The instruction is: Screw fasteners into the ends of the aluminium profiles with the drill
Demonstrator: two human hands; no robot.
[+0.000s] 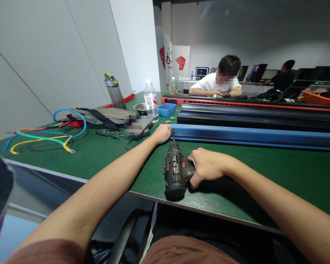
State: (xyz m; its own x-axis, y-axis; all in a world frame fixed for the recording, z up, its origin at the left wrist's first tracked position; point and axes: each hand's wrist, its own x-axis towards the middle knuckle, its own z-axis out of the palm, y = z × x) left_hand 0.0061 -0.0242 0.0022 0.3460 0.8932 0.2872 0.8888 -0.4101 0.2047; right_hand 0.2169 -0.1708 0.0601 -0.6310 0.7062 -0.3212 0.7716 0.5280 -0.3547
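A black cordless drill (176,170) lies level over the green table, its bit pointing away from me. My right hand (207,167) is wrapped round its handle from the right. The bit's tip meets the near side of a long blue metal profile (236,136), close to its left end. That left end is gripped by my left hand (162,134), with the fingers closed over it and partly hidden. Behind the blue profile lie black profiles (236,115) running the same way.
Left on the green table (110,163) are coloured cables (68,137), a phone (141,125), glasses (110,134) and a grey bag (110,115). Beyond stand a water bottle (150,101), a grey flask (115,91) and a blue tray (166,109). A person (209,88) sits opposite.
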